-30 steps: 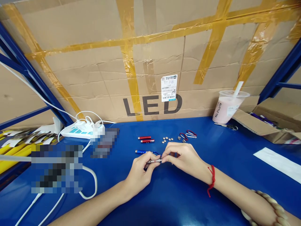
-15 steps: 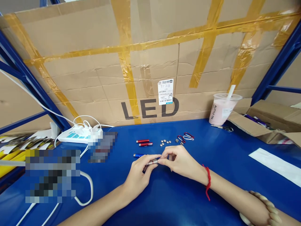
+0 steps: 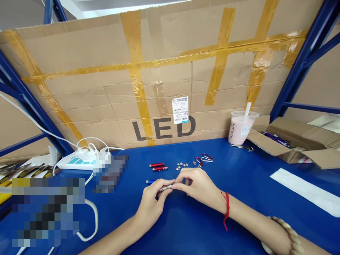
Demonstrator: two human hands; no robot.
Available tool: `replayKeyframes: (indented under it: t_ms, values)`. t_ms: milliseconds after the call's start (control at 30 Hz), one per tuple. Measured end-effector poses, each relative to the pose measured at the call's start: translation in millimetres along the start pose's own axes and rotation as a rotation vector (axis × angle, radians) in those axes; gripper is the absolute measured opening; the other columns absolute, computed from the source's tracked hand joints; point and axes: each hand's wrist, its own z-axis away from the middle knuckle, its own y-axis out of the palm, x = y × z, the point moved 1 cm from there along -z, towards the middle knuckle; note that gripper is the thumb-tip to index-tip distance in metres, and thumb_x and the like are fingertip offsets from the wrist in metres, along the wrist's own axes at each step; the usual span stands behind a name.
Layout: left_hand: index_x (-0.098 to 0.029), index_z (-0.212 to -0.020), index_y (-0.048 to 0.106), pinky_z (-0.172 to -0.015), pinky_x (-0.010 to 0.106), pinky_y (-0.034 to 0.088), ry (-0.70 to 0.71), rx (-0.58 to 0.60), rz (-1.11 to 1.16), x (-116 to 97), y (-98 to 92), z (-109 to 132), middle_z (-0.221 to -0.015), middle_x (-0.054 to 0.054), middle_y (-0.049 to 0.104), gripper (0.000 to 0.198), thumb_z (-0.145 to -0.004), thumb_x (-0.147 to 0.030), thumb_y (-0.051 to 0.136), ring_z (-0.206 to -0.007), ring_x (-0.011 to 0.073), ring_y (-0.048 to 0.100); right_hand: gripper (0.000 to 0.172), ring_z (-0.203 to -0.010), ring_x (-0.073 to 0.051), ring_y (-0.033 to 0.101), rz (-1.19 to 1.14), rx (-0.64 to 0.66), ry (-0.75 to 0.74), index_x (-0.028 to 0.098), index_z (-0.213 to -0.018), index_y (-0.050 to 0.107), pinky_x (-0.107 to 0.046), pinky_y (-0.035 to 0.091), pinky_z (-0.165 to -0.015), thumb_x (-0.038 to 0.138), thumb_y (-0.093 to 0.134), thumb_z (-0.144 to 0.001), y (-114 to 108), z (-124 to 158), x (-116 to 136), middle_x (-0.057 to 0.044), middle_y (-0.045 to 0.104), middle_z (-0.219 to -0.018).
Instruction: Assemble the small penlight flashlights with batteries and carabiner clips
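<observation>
In my left hand (image 3: 152, 202) is a slim tube with a printed label, apparently a mini flashlight (image 3: 166, 188), pinched between thumb and fingers. The fingertips of my right hand (image 3: 195, 182) close on its right end; whether they also hold a small part is hidden. Just behind my left hand lies a blue mini flashlight (image 3: 150, 181), partly covered. Farther back are two red mini flashlights, one (image 3: 156, 165) behind the other (image 3: 160, 169). Several silver button cells (image 3: 181, 164) are scattered behind my right hand. Small metal pieces (image 3: 194, 163) and carabiner clips (image 3: 207, 158) lie to their right.
A cup of pink drink (image 3: 240, 128) stands at the back right, keys (image 3: 242, 147) at its foot. Right of it is an open cardboard box (image 3: 289, 152), with a white strip (image 3: 305, 191) in front. A power strip (image 3: 79, 161) with cables sits left. Cardboard (image 3: 111, 106) walls the back.
The view has shifted slightly, so everything sits farther left and lower. Both hands stay together on the tube; its printed side shows more, and the right fingertips are still at its end.
</observation>
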Motion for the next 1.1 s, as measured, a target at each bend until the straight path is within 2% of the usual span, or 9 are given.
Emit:
replayKeyframes:
  t_ms: [233,400,600,800,900,1000,1100]
  values:
    - [-0.017,-0.094,0.061,-0.067,0.020,0.049,-0.081,0.045,0.070,-5,-0.8,-1,-0.084,0.003,0.065,0.020,-0.085,-0.027,0.047,-0.072,0.0118,0.061,0.026,-0.056,-0.002,0.050,0.062,-0.008,-0.065,0.022,-0.070,0.068,-0.014,0.033,-0.051,0.044,0.057,-0.077,-5,-1,1,0.003,0.062,-0.071]
    - [-0.016,-0.094,0.059,-0.065,0.020,0.049,-0.103,0.034,0.080,-7,-1.6,-4,-0.079,0.003,0.062,0.021,-0.085,-0.029,0.045,-0.071,0.0119,0.058,0.030,-0.053,-0.001,0.049,0.106,-0.071,-0.147,0.022,-0.074,0.068,-0.013,0.034,-0.051,0.049,0.055,-0.076,-8,-1,-2,0.003,0.062,-0.074]
    - [-0.016,-0.096,0.059,-0.063,0.019,0.048,-0.111,0.016,0.095,-6,-2.3,-4,-0.072,0.002,0.061,0.021,-0.084,-0.029,0.047,-0.066,0.0111,0.058,0.026,-0.053,0.000,0.050,0.144,-0.110,-0.213,0.023,-0.082,0.067,-0.013,0.034,-0.051,0.046,0.055,-0.078,-9,-1,-3,0.004,0.062,-0.078]
    - [-0.016,-0.094,0.060,-0.065,0.019,0.047,-0.177,-0.003,0.107,-7,-3.1,-6,-0.077,0.002,0.062,0.023,-0.084,-0.032,0.047,-0.068,0.0109,0.057,0.025,-0.052,0.000,0.048,0.283,-0.203,-0.098,0.026,-0.084,0.067,-0.014,0.033,-0.053,0.047,0.055,-0.078,-24,-6,-7,0.006,0.063,-0.083]
    - [-0.016,-0.094,0.059,-0.066,0.018,0.046,-0.205,0.009,0.131,-6,-2.9,-6,-0.079,0.002,0.061,0.023,-0.084,-0.032,0.047,-0.070,0.0105,0.057,0.025,-0.054,0.000,0.051,0.287,-0.139,-0.065,0.027,-0.084,0.067,-0.014,0.033,-0.053,0.048,0.056,-0.077,-25,-8,-11,0.006,0.064,-0.085]
    - [-0.017,-0.095,0.058,-0.067,0.019,0.044,-0.198,0.011,0.138,-5,-3.0,-6,-0.077,0.001,0.060,0.023,-0.084,-0.033,0.046,-0.071,0.0107,0.056,0.024,-0.064,-0.003,0.056,0.315,-0.010,-0.086,0.027,-0.089,0.067,-0.015,0.034,-0.054,0.045,0.056,-0.078,-19,-8,-14,0.005,0.064,-0.089]
    - [-0.016,-0.096,0.056,-0.066,0.020,0.042,-0.190,0.013,0.128,-4,-3.0,-6,-0.074,0.001,0.058,0.023,-0.085,-0.033,0.045,-0.070,0.0109,0.054,0.023,-0.064,-0.003,0.057,0.255,0.067,-0.123,0.027,-0.094,0.066,-0.015,0.038,-0.059,0.042,0.054,-0.080,-10,-7,-15,0.004,0.064,-0.093]
